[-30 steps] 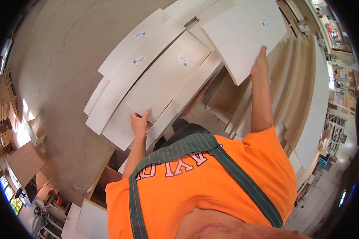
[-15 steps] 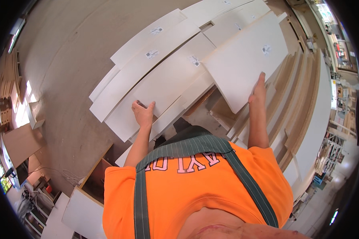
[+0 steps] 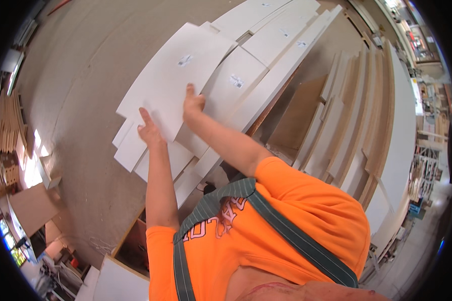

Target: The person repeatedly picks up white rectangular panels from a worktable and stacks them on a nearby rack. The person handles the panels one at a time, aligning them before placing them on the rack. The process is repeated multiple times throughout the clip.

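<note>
A white rectangular panel (image 3: 158, 83) with a small printed label lies tilted across the left part of a stack of white boards (image 3: 246, 65). My left hand (image 3: 151, 131) is at the panel's near edge, one digit extended over its top face and the rest bent at the edge. On the panel's right edge, my right hand (image 3: 193, 104) grips with the thumb on top and the fingers curled at the side. Both forearms reach to the left. The panel hides some of the boards beneath it; other labelled boards show to its right.
Right of the stack, several long boards with raw brown edges (image 3: 356, 110) stand on edge beside a brown board (image 3: 299, 113). Concrete floor (image 3: 85, 100) extends on the left. An open-topped box (image 3: 128, 246) stands at the lower left, near my left side.
The panel has moved from the right side of the stack to its left, carried by my right hand. My left hand has shifted left, from a board in the stack to the panel's near edge.
</note>
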`<state>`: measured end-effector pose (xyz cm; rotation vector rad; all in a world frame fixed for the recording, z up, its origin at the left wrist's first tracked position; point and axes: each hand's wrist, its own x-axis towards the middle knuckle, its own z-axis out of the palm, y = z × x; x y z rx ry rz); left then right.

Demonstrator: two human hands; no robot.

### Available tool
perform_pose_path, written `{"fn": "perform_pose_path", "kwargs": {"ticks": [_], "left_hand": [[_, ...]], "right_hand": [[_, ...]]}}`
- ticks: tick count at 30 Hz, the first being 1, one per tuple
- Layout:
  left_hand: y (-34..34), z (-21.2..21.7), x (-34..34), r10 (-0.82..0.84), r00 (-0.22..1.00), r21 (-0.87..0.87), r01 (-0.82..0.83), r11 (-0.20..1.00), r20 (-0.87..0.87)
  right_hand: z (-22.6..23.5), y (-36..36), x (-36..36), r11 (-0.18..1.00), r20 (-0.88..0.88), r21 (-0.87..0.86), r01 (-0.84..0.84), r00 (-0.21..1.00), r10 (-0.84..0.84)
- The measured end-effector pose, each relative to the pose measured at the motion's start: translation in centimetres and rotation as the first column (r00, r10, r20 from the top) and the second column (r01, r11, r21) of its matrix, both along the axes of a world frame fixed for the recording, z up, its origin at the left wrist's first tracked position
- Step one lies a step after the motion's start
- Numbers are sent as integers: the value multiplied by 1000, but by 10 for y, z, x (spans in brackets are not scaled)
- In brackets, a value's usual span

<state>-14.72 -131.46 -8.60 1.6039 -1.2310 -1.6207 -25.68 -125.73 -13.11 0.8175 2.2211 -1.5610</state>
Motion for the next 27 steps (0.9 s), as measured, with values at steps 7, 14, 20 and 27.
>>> {"fn": "perform_pose_path", "kwargs": {"ticks": [7,14,20,27], "left_hand": [[-34,-15,47,47,994,-185,-65,981,-102],[-29,0,46,-93,946,-121,57,991,-309],[17,-28,6,-158,923,-119,124,985,-350],[47,-52,-2,-197,942,-32,195,980,-272]], "right_hand": [[9,-18,49,978,127,-121,-170,974,185],[23,23,47,927,-22,-218,-306,951,309],[40,111,-10,828,144,-394,-398,864,483],[103,169,-55,509,333,-124,-852,447,830]]}}
